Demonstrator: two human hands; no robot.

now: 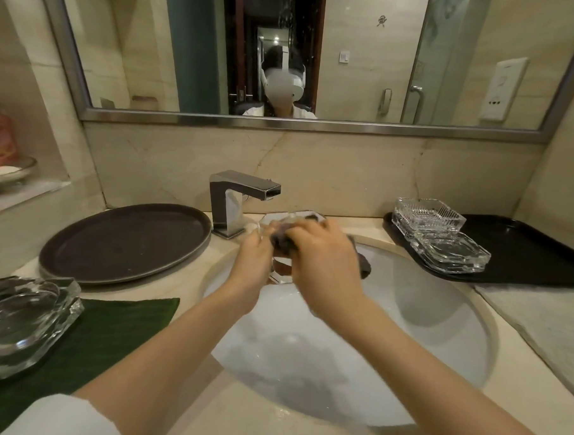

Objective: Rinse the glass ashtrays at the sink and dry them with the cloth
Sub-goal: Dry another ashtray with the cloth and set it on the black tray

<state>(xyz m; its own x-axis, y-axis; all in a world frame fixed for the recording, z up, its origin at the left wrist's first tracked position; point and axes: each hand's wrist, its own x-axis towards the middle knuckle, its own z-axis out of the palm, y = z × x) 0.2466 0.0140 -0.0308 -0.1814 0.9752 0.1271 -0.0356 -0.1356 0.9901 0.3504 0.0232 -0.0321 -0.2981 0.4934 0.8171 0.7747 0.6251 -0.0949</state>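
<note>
While the left hand (254, 248) holds the ashtray (290, 219) over the sink (439, 322), the right hand (323, 251) seemingly grips the cloth (283, 241) against it.

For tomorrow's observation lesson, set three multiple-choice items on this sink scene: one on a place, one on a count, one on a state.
1. Where does the large glass ashtray nearest the camera lie?
A. on the green mat
B. in the basin
C. on the round tray

2. How many glass ashtrays sit on the black rectangular tray?
A. none
B. two
C. five

3. What is the right hand doing?
A. hanging idle
B. turning the tap
C. gripping a dark cloth against an ashtray

Answers: 1 A, it rests on the green mat; 2 B, two show there side by side; 3 C, the dark cloth is bunched in its fingers over the ashtray held by the left hand.
</note>
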